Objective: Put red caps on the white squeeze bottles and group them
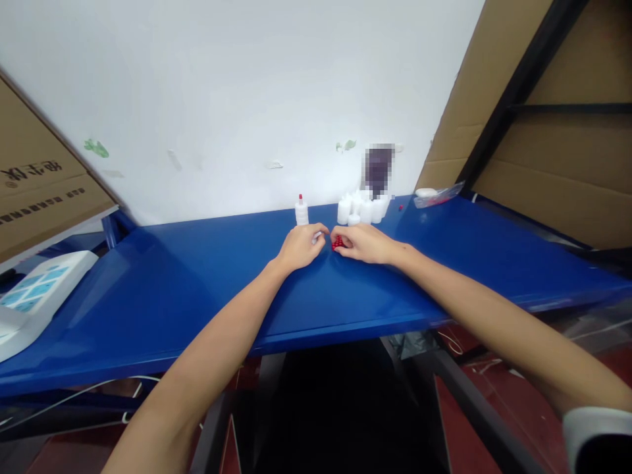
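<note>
Both my arms reach forward over a blue table (207,289). My left hand (299,245) rests on the table with its fingers curled around a small white piece that I cannot name. Right beside it, my right hand (362,242) is cupped over a cluster of small red caps (338,243). The two hands almost touch at the fingertips. Just behind the left hand stands a small white bottle with a red cap (301,210). A group of several uncapped white bottles (363,209) stands behind the right hand, against the white wall.
A clear plastic bag (438,195) lies at the back right, with one loose red cap (400,208) nearby. A white device with blue squares (34,296) sits at the left edge. Cardboard boxes (34,191) flank both sides; a black shelf frame (518,85) stands at the right.
</note>
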`<state>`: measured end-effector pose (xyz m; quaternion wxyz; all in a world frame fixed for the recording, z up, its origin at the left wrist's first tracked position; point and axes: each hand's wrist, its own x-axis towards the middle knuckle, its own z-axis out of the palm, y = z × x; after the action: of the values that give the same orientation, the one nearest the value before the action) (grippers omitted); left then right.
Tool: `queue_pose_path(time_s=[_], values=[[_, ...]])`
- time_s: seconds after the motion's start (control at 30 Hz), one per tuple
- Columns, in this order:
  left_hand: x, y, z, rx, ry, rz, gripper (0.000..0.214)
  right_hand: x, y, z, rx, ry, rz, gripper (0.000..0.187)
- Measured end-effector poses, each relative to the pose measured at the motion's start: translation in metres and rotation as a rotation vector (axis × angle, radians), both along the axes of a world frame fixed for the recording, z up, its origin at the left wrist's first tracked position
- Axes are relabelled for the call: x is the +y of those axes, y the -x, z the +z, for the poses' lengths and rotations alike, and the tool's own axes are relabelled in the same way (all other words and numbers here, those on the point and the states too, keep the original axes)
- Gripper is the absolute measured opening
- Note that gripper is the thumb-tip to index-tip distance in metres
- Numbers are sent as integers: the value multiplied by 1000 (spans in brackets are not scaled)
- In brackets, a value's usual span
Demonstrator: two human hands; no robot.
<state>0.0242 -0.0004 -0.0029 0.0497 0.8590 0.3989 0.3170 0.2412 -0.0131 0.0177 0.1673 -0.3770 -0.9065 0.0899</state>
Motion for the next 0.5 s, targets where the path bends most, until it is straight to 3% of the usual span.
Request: queue_pose_path(time_s=[0.5], values=[[4,3,-2,-15,19,-7,28,-3,2,1,15,12,-10,14]])
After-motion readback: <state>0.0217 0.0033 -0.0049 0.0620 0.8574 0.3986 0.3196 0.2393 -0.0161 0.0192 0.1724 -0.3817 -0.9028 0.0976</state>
